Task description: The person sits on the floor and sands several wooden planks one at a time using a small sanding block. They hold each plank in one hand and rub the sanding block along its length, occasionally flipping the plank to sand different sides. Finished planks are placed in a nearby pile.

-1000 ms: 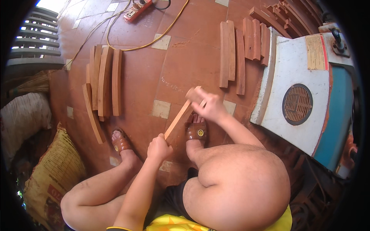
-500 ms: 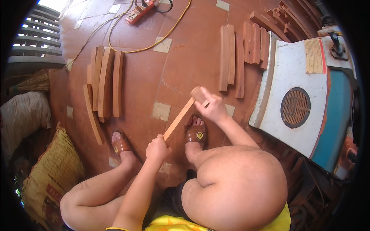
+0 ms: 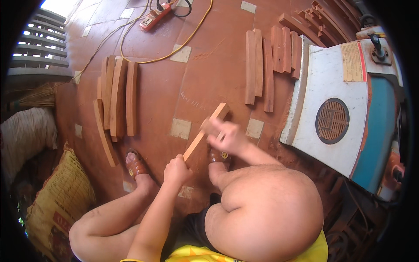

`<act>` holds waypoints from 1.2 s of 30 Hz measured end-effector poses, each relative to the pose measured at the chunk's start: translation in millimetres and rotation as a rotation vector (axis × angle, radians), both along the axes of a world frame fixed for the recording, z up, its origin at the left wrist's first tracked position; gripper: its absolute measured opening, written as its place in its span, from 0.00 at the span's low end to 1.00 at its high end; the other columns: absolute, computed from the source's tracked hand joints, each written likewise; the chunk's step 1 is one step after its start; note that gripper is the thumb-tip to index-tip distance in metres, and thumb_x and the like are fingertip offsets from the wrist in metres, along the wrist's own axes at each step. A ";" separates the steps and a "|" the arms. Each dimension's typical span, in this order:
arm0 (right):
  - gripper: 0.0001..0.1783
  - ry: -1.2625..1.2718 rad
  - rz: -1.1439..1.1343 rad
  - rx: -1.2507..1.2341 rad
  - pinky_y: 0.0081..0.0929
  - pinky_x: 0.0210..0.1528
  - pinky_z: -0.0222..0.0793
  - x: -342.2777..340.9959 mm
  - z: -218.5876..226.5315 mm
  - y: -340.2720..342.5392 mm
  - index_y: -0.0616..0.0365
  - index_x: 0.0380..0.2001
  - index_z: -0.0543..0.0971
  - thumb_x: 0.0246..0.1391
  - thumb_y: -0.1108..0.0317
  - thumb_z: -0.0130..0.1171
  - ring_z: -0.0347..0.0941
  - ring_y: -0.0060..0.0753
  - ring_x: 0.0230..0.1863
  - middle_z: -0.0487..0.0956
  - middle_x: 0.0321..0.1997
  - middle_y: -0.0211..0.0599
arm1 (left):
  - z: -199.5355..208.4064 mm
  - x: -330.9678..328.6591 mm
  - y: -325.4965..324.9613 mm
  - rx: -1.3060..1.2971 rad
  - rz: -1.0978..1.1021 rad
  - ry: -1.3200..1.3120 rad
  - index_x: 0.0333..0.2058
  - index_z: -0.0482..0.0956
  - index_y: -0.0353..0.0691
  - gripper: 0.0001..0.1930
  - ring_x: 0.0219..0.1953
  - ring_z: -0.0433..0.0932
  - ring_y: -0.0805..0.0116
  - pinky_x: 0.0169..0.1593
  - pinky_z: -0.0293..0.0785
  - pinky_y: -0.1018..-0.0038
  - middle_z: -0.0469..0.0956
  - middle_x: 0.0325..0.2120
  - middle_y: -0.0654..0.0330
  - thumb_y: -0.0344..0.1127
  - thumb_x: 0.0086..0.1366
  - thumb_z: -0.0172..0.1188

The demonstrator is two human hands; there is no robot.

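A long, narrow wooden strip (image 3: 195, 146) slants up and away from me over the tiled floor. My left hand (image 3: 177, 169) is closed in a fist around its near end. Closed and blurred by motion, my right hand (image 3: 228, 137) presses a small brown pad (image 3: 210, 125), which looks like sandpaper, against the strip's upper half. The strip's far end sticks out beyond the pad. Part of the pad is hidden behind my fingers.
Curved wooden pieces lie at left (image 3: 118, 98) and more wooden pieces (image 3: 250, 67) at right. A white and teal machine (image 3: 329, 87) stands at far right. A red power strip (image 3: 156, 17) and yellow cable (image 3: 183, 49) lie ahead. Sacks (image 3: 61, 192) line the left.
My right hand and the brown pad have slid down the strip toward me, baring its far end. My left hand keeps its hold on the near end.
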State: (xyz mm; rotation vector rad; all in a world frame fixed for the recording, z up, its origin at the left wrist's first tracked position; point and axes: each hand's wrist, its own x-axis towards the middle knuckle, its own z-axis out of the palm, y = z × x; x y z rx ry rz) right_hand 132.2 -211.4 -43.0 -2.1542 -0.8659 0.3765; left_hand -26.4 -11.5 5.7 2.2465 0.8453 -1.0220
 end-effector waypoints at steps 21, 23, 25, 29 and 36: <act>0.39 0.198 -0.287 -0.030 0.44 0.46 0.86 39.8 -16.4 -7.3 0.64 0.66 0.77 0.58 0.50 0.72 0.88 0.58 0.41 0.87 0.44 0.62 | 1.5 0.6 -5.3 -0.069 0.069 0.003 0.41 0.82 0.31 0.15 0.50 0.85 0.35 0.56 0.81 0.49 0.86 0.41 0.33 0.35 0.58 0.65; 0.39 0.160 -0.169 -0.104 0.44 0.49 0.85 35.0 -5.2 -3.7 0.64 0.66 0.77 0.57 0.53 0.74 0.88 0.56 0.45 0.87 0.48 0.62 | 4.4 5.5 -4.5 -0.074 0.068 0.003 0.41 0.83 0.31 0.15 0.51 0.85 0.35 0.56 0.81 0.49 0.86 0.42 0.34 0.34 0.58 0.65; 0.39 0.027 0.033 0.010 0.43 0.50 0.84 7.5 -2.8 1.5 0.61 0.67 0.78 0.55 0.54 0.76 0.87 0.56 0.48 0.87 0.51 0.60 | 1.9 4.3 -2.2 -0.077 0.058 0.008 0.42 0.83 0.31 0.15 0.51 0.85 0.35 0.56 0.81 0.50 0.86 0.42 0.34 0.34 0.58 0.65; 0.37 0.037 0.241 0.008 0.43 0.49 0.85 -13.3 13.1 2.5 0.58 0.65 0.79 0.57 0.50 0.73 0.87 0.55 0.45 0.88 0.52 0.55 | 4.7 2.8 -6.5 -0.128 0.061 0.033 0.45 0.83 0.32 0.17 0.52 0.85 0.36 0.57 0.82 0.49 0.86 0.45 0.36 0.36 0.60 0.65; 0.37 0.017 -0.115 -0.080 0.43 0.42 0.86 54.3 -13.0 -12.7 0.60 0.65 0.78 0.56 0.54 0.73 0.88 0.53 0.40 0.88 0.42 0.57 | 12.8 11.2 -4.2 -0.047 0.053 0.022 0.43 0.83 0.31 0.16 0.52 0.85 0.35 0.56 0.81 0.50 0.86 0.43 0.33 0.34 0.58 0.65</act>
